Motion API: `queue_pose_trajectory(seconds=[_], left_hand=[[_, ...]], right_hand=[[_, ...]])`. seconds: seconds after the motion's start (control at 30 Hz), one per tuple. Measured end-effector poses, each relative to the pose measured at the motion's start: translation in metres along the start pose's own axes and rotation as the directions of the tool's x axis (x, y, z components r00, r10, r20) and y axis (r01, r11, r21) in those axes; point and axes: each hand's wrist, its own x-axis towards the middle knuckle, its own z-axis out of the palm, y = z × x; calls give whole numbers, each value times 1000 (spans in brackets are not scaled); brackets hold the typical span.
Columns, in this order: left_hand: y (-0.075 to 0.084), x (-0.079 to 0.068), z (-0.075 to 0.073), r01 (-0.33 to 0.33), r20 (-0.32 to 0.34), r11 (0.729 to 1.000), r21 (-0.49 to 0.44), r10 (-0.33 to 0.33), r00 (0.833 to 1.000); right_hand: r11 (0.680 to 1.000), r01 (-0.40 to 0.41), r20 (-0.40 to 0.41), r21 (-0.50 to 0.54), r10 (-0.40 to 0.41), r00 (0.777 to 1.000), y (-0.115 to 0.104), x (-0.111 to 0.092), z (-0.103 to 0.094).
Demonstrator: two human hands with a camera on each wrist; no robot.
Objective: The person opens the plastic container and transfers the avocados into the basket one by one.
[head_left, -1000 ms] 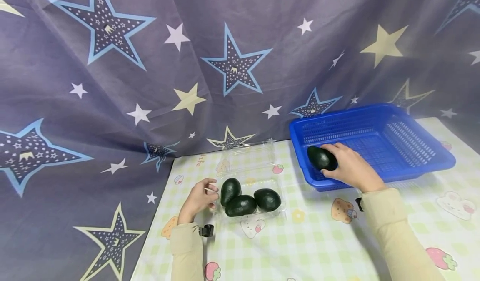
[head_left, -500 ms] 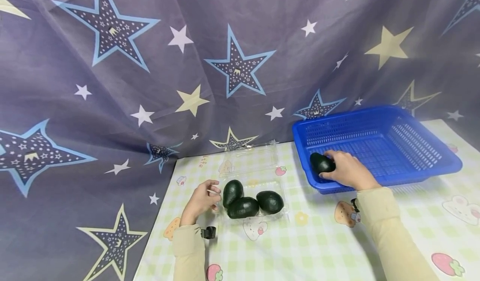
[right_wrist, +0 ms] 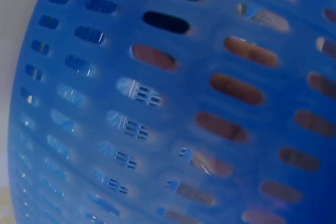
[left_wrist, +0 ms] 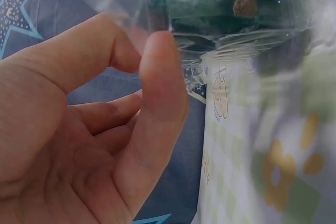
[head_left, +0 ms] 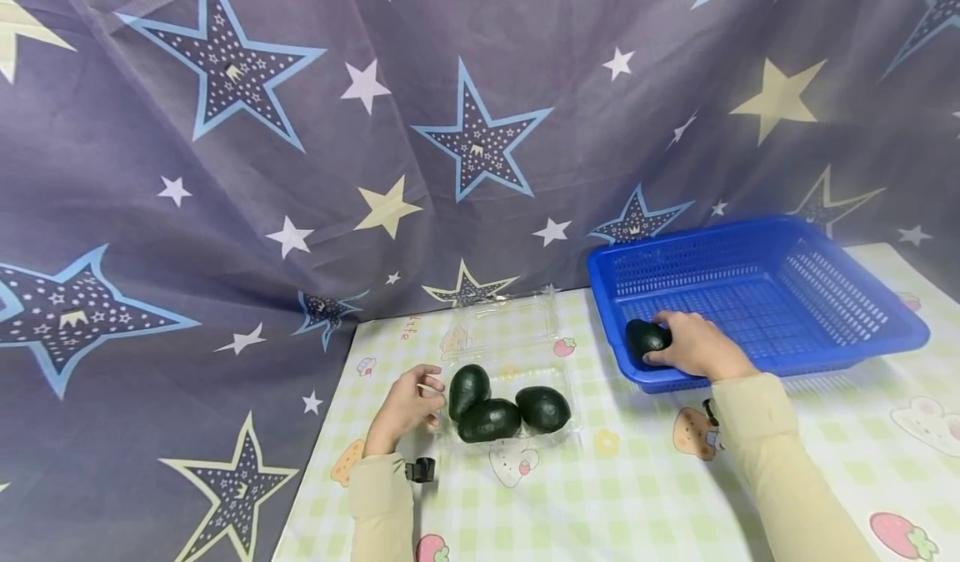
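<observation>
Three dark green avocados (head_left: 543,409) lie in the lower half of a clear plastic clamshell container (head_left: 558,445), whose lid (head_left: 510,316) is folded back. At the container's left side, my left hand (head_left: 408,401) has its thumb and index finger on the edge, pinching it. The left wrist view shows the left hand (left_wrist: 121,114) close up, with an avocado (left_wrist: 210,6) seen through the plastic. My right hand (head_left: 693,341) reaches over the blue basket's front rim and grips another avocado (head_left: 645,338) low inside. Through the slotted basket wall (right_wrist: 173,103), the right wrist view shows only pieces of that hand.
The wide blue plastic basket (head_left: 873,341) stands at the back right of the table. A green-and-white checked tablecloth (head_left: 600,504) covers the tabletop. A dark star-print curtain (head_left: 510,237) hangs behind the table and along its left side.
My right hand has lowered the avocado deeper into the basket, near its left front corner. The left hand stays at the container's edge. The head view has shifted slightly.
</observation>
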Motion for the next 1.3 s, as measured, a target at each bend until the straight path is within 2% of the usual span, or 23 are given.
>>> queue_pose_trajectory(seconds=[0.2,0.57,0.9,1.3], left_hand=[[0,-1,0,1,-1,1000,6,-1,1000],[3,-2,-2,10,10,1000,2,-10,1000],[2,-2,-1,9,7,1000,-6,-9,1000],[4,-3,-1,11,7,1000,-3,-11,1000]], right_hand=[[1000,-24,33,-2,24,999,0,0,-1],[999,-30,41,18,30,999,-2,-1,-3],[999,40,-15,-20,-40,999,-6,-4,-6],[996,82,-76,-40,-85,994,-32,-15,-24]])
